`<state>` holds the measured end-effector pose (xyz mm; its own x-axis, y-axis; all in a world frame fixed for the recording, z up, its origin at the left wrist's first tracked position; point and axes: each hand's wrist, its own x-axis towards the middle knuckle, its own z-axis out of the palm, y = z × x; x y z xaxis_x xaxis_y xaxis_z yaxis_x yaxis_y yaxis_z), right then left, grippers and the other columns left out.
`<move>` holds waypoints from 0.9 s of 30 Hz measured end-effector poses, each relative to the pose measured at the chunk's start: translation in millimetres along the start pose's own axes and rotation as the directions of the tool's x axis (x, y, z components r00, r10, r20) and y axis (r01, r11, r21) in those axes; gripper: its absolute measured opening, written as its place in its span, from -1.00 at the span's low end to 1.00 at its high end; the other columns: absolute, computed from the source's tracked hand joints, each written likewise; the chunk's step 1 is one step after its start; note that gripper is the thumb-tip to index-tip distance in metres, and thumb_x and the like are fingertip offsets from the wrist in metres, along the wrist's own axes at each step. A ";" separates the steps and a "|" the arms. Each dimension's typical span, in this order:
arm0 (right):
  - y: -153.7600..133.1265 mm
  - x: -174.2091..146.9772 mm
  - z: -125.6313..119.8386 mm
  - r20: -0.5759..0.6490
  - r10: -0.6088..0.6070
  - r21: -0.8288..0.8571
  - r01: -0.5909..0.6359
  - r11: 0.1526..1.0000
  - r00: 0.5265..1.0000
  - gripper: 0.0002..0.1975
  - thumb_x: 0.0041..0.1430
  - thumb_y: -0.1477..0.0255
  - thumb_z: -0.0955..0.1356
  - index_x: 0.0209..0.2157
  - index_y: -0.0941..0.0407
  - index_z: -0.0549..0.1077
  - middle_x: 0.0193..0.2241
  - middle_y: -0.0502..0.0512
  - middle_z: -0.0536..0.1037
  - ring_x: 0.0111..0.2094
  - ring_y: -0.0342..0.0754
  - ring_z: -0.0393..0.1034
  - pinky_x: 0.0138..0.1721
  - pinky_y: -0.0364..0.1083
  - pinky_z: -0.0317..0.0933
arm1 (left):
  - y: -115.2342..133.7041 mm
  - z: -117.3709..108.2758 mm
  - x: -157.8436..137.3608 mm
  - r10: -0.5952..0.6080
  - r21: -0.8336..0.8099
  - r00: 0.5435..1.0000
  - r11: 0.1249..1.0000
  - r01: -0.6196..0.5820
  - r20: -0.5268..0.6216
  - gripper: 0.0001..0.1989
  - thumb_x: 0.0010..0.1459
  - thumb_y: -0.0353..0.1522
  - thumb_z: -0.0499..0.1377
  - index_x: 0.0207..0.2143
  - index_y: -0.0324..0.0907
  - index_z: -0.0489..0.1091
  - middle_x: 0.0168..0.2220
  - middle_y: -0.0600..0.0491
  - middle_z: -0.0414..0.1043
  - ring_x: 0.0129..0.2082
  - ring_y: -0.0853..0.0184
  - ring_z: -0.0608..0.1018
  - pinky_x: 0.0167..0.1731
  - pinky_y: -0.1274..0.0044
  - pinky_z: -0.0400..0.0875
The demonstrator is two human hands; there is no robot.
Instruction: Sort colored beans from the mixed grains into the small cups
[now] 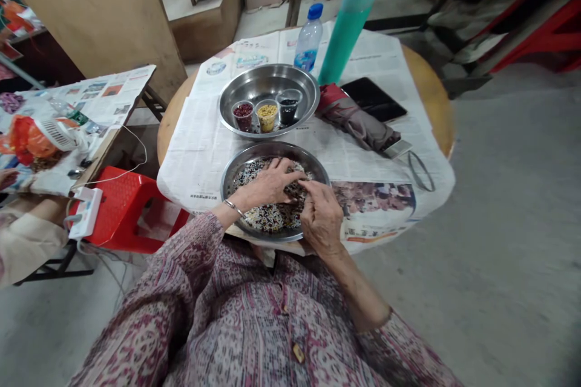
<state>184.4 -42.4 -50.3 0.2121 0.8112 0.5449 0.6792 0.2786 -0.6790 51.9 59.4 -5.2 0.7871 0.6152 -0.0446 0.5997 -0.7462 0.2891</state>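
A steel bowl (226,176) in front of me holds a mix of black, white and yellowish grains and beans (267,216). My left hand (275,182) lies over the mix with its fingers spread, fingertips touching the grains. At the bowl's right side my right hand (322,213) is closed, thumb and fingers pinched together near my left fingertips; whatever it holds is too small to make out. Behind stands a larger steel basin (231,87) with a cup of dark red beans (243,113), a cup of yellow beans (266,115) and a cup of black beans (288,107).
Newspaper (195,157) covers the round table. On it are a water bottle (308,42), a tall green bottle (349,27), a folded umbrella (356,121) and a dark tablet-like device (374,98). To the left are a red stool (122,208), a power strip (86,213) and another person's arm (34,233).
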 end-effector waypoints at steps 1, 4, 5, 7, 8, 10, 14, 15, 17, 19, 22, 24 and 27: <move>-0.2 0.0 -0.2 -0.001 0.000 0.006 0.000 1.000 1.000 -0.61 0.27 0.54 0.15 0.00 0.07 0.47 -0.08 0.21 0.55 0.00 0.07 0.43 0.10 0.14 0.31 | 0.7 3.1 3.3 0.051 -0.036 0.999 0.998 -0.050 0.009 -0.60 0.13 -0.41 0.28 0.04 -0.13 0.37 0.09 -0.07 0.29 0.13 0.09 0.36 0.14 0.22 0.32; -0.7 0.0 -1.0 -0.004 -0.001 0.016 0.001 1.000 1.000 -0.62 0.28 0.54 0.15 0.00 0.07 0.46 -0.08 0.21 0.54 -0.01 0.06 0.43 0.09 0.13 0.31 | 1.9 6.8 4.4 0.104 -0.103 0.993 0.990 -0.098 0.054 -0.73 0.16 -0.56 0.14 -0.09 -0.21 0.40 -0.07 -0.03 0.38 0.01 0.22 0.46 0.09 0.37 0.37; -0.9 0.0 -1.3 -0.006 0.000 0.015 0.000 1.000 1.000 -0.62 0.28 0.54 0.15 0.00 0.07 0.47 -0.09 0.21 0.55 -0.01 0.06 0.43 0.08 0.13 0.31 | 2.3 5.3 1.1 0.094 -0.105 0.993 0.991 -0.086 0.072 -0.75 0.16 -0.58 0.12 -0.12 -0.21 0.41 -0.10 -0.03 0.40 -0.03 0.24 0.48 0.05 0.39 0.39; -1.2 0.1 -1.9 -0.009 -0.002 0.008 0.003 1.000 1.000 -0.63 0.29 0.54 0.15 -0.01 0.08 0.47 -0.10 0.21 0.55 -0.02 0.06 0.43 0.07 0.12 0.32 | 3.3 -1.8 -11.1 0.071 -0.098 0.993 0.993 -0.063 0.090 -0.81 0.20 -0.55 0.10 -0.17 -0.20 0.42 -0.16 -0.01 0.42 -0.10 0.25 0.50 -0.02 0.41 0.41; -1.3 0.2 -2.1 -0.009 -0.004 0.005 0.004 1.000 1.000 -0.63 0.29 0.54 0.15 -0.01 0.09 0.47 -0.10 0.21 0.55 -0.02 0.06 0.43 0.06 0.11 0.33 | 3.7 -6.7 -19.6 0.069 -0.096 0.994 0.994 -0.060 0.089 -0.83 0.24 -0.53 0.09 -0.18 -0.19 0.42 -0.18 0.00 0.42 -0.13 0.26 0.50 -0.04 0.42 0.41; -1.3 0.2 -2.4 -0.005 -0.001 0.003 0.001 1.000 1.000 -0.64 0.29 0.53 0.16 -0.01 0.09 0.47 -0.11 0.21 0.56 -0.02 0.06 0.43 0.06 0.12 0.33 | 4.4 -17.4 -39.4 0.060 -0.097 0.995 0.994 -0.052 0.079 -0.84 0.29 -0.49 0.07 -0.19 -0.17 0.43 -0.21 0.02 0.42 -0.14 0.29 0.50 -0.06 0.45 0.40; -1.2 0.2 -2.1 0.006 0.014 0.012 -0.014 1.000 1.000 -0.64 0.30 0.53 0.16 -0.01 0.08 0.48 -0.10 0.20 0.56 -0.03 0.06 0.44 0.07 0.13 0.33 | 5.5 -34.7 -76.7 0.069 -0.109 0.986 0.993 -0.052 0.154 -0.88 0.30 -0.42 0.13 -0.20 -0.12 0.46 -0.18 0.06 0.43 -0.13 0.32 0.50 -0.04 0.49 0.38; -1.3 0.2 -1.9 0.003 0.013 0.010 -0.013 1.000 1.000 -0.65 0.30 0.52 0.16 -0.02 0.08 0.48 -0.11 0.20 0.57 -0.03 0.06 0.45 0.06 0.12 0.33 | 6.3 -37.3 -83.2 0.076 -0.110 0.981 0.992 -0.057 0.176 -0.89 0.30 -0.41 0.14 -0.20 -0.11 0.47 -0.16 0.06 0.43 -0.11 0.32 0.49 -0.03 0.49 0.37; -1.5 0.3 -1.6 -0.004 0.009 -0.005 -0.009 1.000 1.000 -0.66 0.32 0.50 0.16 -0.03 0.08 0.48 -0.13 0.19 0.57 -0.05 0.05 0.45 0.05 0.11 0.34 | 9.0 -39.0 -91.4 0.086 -0.096 0.974 0.993 -0.068 0.207 -0.88 0.29 -0.42 0.15 -0.17 -0.10 0.47 -0.12 0.05 0.41 -0.09 0.31 0.48 -0.02 0.50 0.36; -1.7 0.4 -1.3 -0.009 0.004 -0.022 -0.004 1.000 1.000 -0.67 0.32 0.50 0.16 -0.05 0.08 0.48 -0.14 0.19 0.58 -0.06 0.05 0.46 0.03 0.11 0.35 | 12.9 -35.2 -92.6 0.098 -0.059 0.970 0.994 -0.087 0.223 -0.85 0.30 -0.44 0.13 -0.13 -0.10 0.45 -0.10 0.04 0.38 -0.10 0.31 0.47 -0.06 0.51 0.37; -1.5 0.2 -1.2 -0.010 -0.014 -0.030 0.013 0.999 1.000 -0.68 0.32 0.50 0.16 -0.05 0.08 0.48 -0.15 0.19 0.58 -0.07 0.04 0.46 0.02 0.09 0.36 | 18.3 -21.2 -82.1 0.110 0.018 0.970 0.993 -0.117 0.215 -0.82 0.34 -0.44 0.06 -0.11 -0.11 0.42 -0.11 0.02 0.36 -0.16 0.32 0.48 -0.19 0.52 0.38; -1.2 -0.1 -1.3 -0.013 -0.025 -0.029 0.025 0.999 1.000 -0.68 0.32 0.50 0.17 -0.06 0.09 0.48 -0.15 0.20 0.58 -0.07 0.05 0.46 0.01 0.09 0.36 | 19.8 -11.7 -69.4 0.090 0.072 0.981 0.992 -0.104 0.175 -0.79 0.35 -0.46 0.01 -0.10 -0.12 0.41 -0.11 -0.01 0.36 -0.20 0.31 0.48 -0.28 0.52 0.37; -0.8 -0.6 -1.7 -0.008 -0.015 -0.026 0.015 1.000 1.000 -0.68 0.31 0.50 0.17 -0.05 0.09 0.47 -0.14 0.21 0.58 -0.07 0.06 0.46 0.02 0.10 0.36 | 17.0 -6.5 -49.7 0.009 0.142 0.998 0.990 -0.017 0.057 -0.73 0.34 -0.51 -0.03 -0.05 -0.15 0.39 -0.06 -0.06 0.35 -0.16 0.26 0.46 -0.27 0.49 0.38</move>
<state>184.9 -43.9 -49.3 0.2076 0.8025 0.5593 0.7006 0.2771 -0.6576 22.1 17.8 8.1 0.7996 0.5927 -0.0964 0.6003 -0.7853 0.1514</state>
